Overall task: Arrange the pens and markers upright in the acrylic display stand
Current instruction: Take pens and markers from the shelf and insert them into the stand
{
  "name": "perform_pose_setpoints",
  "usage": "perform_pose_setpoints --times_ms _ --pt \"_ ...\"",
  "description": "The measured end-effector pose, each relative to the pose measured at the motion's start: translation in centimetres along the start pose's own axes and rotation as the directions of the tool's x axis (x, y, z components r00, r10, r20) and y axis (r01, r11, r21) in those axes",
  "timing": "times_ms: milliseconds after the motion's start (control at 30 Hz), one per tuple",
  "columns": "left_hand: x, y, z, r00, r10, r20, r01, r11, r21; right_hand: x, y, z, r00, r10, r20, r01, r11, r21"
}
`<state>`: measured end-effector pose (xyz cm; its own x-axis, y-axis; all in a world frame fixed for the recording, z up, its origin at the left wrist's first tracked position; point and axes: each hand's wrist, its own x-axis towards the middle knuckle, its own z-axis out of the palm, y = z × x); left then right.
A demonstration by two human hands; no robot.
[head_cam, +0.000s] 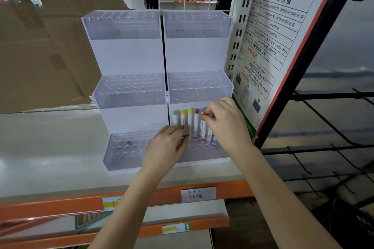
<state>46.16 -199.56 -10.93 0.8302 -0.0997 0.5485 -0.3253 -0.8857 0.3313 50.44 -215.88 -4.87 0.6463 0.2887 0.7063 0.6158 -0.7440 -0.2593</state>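
1. My right hand [220, 121] pinches the top of a white-barrelled marker [203, 127] near its blue cap. The marker's long axis stands near upright, its lower end at the holes of the bottom tier straight below my fingers.
2. My left hand [166, 147] sits lower and to the left, fingertips curled around the base of the yellow-capped marker [189, 121]; what else it holds I cannot tell.
3. The right acrylic display stand [199, 87] carries a row of markers in its lowest tier, just ahead of both hands: green, yellow, yellow, brown, then blue.
4. The left acrylic stand [129, 91], beyond my left hand, shows only bare holes; both upper tiers hold nothing.
5. My right hand is nearer the marker I judge still needs seating.
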Motion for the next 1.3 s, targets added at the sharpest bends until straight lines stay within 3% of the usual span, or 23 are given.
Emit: perform_pose_setpoints --times_ms 367,600,800,1000,1300 --pt "0.1 0.1 -0.3 1.000 0.003 0.028 -0.002 1.000 -0.011 -0.6 0.3 0.1 0.997 0.046 0.060 -0.046 0.999 -0.007" --pt "0.0 0.2 -1.6 1.000 -0.002 0.027 0.002 1.000 -0.015 -3.0 -0.9 0.0 0.996 -0.027 -0.089 0.028 1.000 0.009" --pt "-1.9 -2.8 -5.1 0.999 0.019 0.050 -0.026 0.992 0.126 -6.0 -5.0 3.6 0.990 -0.035 0.134 0.021 0.994 0.104" --pt "-5.9 -9.3 -11.9 0.992 -0.063 0.110 0.034 0.968 0.249 -4.2 -13.0 7.6 0.974 -0.121 0.190 0.079 0.973 0.215" --pt "-16.2 -22.2 -25.5 0.954 -0.288 0.081 0.226 0.871 0.436 -2.8 -30.9 16.1 0.911 -0.255 0.323 0.140 0.930 0.340"
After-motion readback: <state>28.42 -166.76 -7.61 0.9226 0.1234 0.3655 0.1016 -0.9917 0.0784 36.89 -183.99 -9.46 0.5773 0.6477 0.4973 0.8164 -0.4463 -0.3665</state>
